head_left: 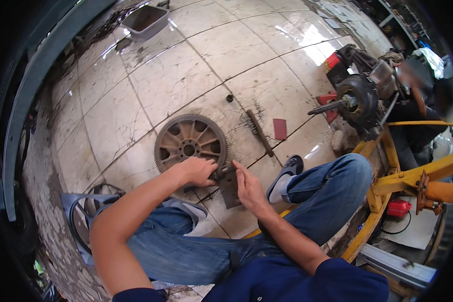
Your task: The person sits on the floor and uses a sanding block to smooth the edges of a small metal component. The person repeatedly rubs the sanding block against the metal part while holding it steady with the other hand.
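My left hand is closed, with its fingers curled at the near right rim of a rusty toothed flywheel lying flat on the floor. Whatever those fingers hold is hidden. Between my hands shows a short, dark cylindrical part. Just below it is a dark, flat rectangular sheet. The sheet's right edge meets my right hand, whose fingers are close together around that edge. Beyond the hands lie a wire brush, a reddish square of what looks like sandpaper and a small black round piece.
At the right stand a greasy gear housing with a long shaft and a yellow steel frame. Another person is partly visible behind them. A grey basin sits far left. White floor tiles carry dirt and stains.
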Demonstrator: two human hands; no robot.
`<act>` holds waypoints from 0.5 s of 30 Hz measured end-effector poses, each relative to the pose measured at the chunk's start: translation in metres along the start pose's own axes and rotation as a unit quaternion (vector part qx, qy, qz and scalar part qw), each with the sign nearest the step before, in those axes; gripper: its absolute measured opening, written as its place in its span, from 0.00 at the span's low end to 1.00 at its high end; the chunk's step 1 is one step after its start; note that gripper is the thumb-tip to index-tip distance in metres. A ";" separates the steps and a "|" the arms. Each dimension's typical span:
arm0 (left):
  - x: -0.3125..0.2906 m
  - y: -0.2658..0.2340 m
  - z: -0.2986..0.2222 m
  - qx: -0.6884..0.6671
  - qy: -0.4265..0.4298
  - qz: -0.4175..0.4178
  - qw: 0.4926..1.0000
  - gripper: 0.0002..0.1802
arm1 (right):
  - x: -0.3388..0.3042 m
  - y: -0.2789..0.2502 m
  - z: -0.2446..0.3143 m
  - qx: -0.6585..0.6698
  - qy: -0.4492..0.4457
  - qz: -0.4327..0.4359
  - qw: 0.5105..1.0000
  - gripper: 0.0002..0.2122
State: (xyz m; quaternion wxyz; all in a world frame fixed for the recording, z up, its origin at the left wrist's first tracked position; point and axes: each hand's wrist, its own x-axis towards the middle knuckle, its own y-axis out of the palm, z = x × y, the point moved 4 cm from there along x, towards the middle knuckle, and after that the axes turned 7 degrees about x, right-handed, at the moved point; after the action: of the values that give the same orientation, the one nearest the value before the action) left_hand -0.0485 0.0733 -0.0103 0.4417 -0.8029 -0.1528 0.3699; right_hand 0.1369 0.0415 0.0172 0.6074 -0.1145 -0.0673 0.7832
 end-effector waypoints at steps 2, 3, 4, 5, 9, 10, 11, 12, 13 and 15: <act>0.002 -0.006 -0.002 -0.002 -0.008 0.004 1.000 0.36 | 0.008 -0.004 0.001 -0.050 0.116 0.040 0.991 0.18; -0.001 -0.007 -0.004 -0.002 -0.011 0.005 1.000 0.36 | 0.006 -0.001 -0.003 -0.076 0.172 0.060 0.980 0.18; -0.001 -0.009 -0.005 0.002 -0.009 0.009 1.000 0.36 | 0.004 -0.001 -0.008 -0.048 0.133 0.037 0.989 0.18; 0.000 -0.009 -0.006 0.005 -0.007 0.013 1.000 0.36 | 0.001 0.002 -0.019 -0.022 0.095 0.016 0.995 0.18; -0.001 -0.003 -0.002 0.003 -0.007 0.007 1.000 0.36 | 0.002 0.002 -0.005 -0.011 0.013 -0.002 1.000 0.18; -0.001 -0.004 -0.003 0.001 -0.011 0.021 1.000 0.37 | 0.005 0.001 -0.005 -0.034 0.082 0.022 0.996 0.18; 0.000 -0.006 -0.004 -0.001 -0.015 0.034 0.999 0.38 | 0.008 0.000 -0.006 -0.057 0.151 0.045 0.986 0.18; 0.001 -0.008 -0.005 -0.002 -0.019 0.048 0.999 0.39 | 0.008 -0.001 -0.010 -0.079 0.219 0.068 0.970 0.18; 0.000 -0.007 -0.007 0.000 -0.011 0.023 1.000 0.36 | 0.006 -0.002 -0.008 -0.044 0.157 0.043 0.986 0.18; 0.001 -0.006 -0.004 0.000 -0.006 0.008 1.000 0.36 | 0.000 -0.002 -0.006 0.026 0.031 -0.010 0.999 0.18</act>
State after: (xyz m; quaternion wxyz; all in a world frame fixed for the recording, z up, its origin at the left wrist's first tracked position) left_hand -0.0447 0.0745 -0.0047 0.4380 -0.8018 -0.1491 0.3782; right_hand 0.1404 0.0421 0.0119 0.6194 -0.1221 -0.0290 0.7749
